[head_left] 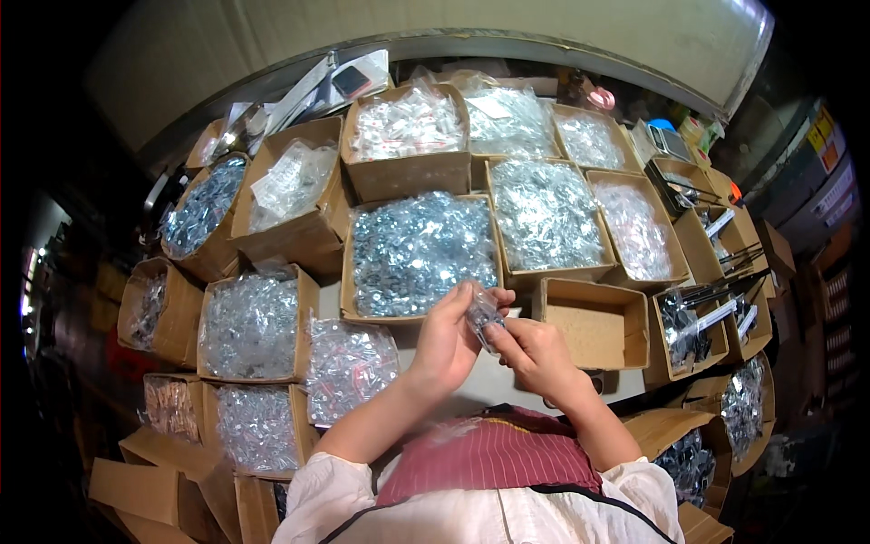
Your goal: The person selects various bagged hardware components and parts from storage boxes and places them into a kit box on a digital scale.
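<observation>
Both my hands meet just in front of me, over the table's near edge. My left hand (450, 337) and my right hand (533, 349) together pinch a small clear plastic bag (483, 316) with small metal parts inside. Right behind the bag stands a cardboard box of loose silvery metal washers or nuts (417, 252). To the right of my right hand sits an empty cardboard box (591, 324).
Many open cardboard boxes crowd the table, most filled with small clear bags of hardware (544, 213) (252, 324) (408, 122). Boxes on the right hold long dark metal parts (716, 304). A loose pile of filled bags (349, 367) lies at my left elbow.
</observation>
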`<state>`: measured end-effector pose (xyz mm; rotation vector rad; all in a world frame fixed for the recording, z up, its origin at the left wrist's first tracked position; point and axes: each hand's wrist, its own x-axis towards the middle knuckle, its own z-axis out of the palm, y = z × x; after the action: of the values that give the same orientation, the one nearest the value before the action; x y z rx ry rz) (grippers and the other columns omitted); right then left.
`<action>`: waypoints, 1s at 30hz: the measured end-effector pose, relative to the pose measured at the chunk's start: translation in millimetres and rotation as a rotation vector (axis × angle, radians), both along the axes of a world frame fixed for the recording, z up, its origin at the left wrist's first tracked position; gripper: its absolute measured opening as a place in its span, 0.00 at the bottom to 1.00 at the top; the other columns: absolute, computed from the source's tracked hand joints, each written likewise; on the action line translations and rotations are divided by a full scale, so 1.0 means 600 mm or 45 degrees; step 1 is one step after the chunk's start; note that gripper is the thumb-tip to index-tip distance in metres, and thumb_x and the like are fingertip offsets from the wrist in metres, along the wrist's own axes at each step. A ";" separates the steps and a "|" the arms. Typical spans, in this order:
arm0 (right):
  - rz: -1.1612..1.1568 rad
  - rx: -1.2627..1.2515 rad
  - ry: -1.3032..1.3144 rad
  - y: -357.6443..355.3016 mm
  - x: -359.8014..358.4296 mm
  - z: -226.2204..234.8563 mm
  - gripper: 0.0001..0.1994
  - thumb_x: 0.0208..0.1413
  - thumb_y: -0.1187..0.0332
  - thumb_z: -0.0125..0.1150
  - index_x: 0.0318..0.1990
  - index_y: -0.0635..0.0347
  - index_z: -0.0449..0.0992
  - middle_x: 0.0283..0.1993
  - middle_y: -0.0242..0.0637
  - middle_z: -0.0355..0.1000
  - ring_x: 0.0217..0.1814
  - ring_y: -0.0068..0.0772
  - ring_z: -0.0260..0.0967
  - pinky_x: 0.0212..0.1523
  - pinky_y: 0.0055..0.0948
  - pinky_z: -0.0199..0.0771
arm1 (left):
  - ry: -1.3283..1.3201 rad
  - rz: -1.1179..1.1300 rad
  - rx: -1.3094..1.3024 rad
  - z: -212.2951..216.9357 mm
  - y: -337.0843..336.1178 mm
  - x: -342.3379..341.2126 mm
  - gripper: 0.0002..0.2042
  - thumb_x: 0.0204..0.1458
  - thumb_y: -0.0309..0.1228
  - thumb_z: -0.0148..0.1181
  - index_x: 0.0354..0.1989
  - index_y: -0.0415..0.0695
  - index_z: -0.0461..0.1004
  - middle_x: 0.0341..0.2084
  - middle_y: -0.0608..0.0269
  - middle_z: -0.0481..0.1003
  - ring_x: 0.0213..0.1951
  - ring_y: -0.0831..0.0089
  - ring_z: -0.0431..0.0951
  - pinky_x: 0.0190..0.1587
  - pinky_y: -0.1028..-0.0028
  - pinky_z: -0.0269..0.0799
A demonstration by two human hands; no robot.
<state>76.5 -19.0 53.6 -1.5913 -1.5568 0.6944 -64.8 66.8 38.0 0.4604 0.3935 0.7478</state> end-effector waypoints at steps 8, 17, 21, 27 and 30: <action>0.050 -0.164 0.890 0.002 -0.011 -0.038 0.22 0.59 0.68 0.62 0.59 0.63 0.66 0.38 0.40 0.74 0.35 0.29 0.75 0.32 0.27 0.77 | 0.313 -0.100 0.219 0.084 -0.021 -0.008 0.11 0.66 0.32 0.49 0.48 0.37 0.68 0.54 0.51 0.74 0.52 0.72 0.74 0.58 0.69 0.69; -0.328 -0.062 0.949 -0.012 0.116 -0.065 0.14 0.50 0.71 0.55 0.45 0.60 0.74 0.35 0.35 0.74 0.32 0.26 0.73 0.33 0.26 0.78 | 0.716 0.538 1.075 0.034 0.210 -0.125 0.11 0.53 0.23 0.57 0.46 0.42 0.73 0.55 0.55 0.72 0.55 0.67 0.72 0.58 0.67 0.66; -0.462 -0.177 0.707 -0.035 0.206 -0.128 0.13 0.49 0.76 0.51 0.43 0.60 0.76 0.37 0.29 0.73 0.34 0.20 0.70 0.37 0.23 0.77 | 1.238 0.894 1.340 0.014 0.393 -0.240 0.09 0.51 0.24 0.56 0.41 0.41 0.77 0.45 0.56 0.78 0.48 0.66 0.77 0.52 0.67 0.71; -0.599 -0.198 0.905 -0.054 0.182 -0.098 0.09 0.54 0.78 0.52 0.41 0.67 0.75 0.36 0.37 0.75 0.33 0.29 0.76 0.37 0.26 0.77 | 2.133 0.618 1.336 -0.044 0.621 -0.340 0.15 0.45 0.32 0.58 0.41 0.40 0.79 0.40 0.43 0.80 0.45 0.49 0.80 0.51 0.60 0.73; -0.654 -0.062 0.832 -0.065 0.197 -0.117 0.09 0.55 0.78 0.53 0.42 0.66 0.75 0.36 0.37 0.75 0.34 0.28 0.76 0.36 0.26 0.77 | 2.344 0.373 1.327 -0.059 0.689 -0.319 0.18 0.45 0.33 0.59 0.44 0.37 0.79 0.44 0.39 0.78 0.49 0.46 0.78 0.53 0.59 0.72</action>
<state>195.0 -57.7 -16.4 -1.5000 -0.6310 0.8446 -255.9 480.0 2.5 2.1149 1.8234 0.5574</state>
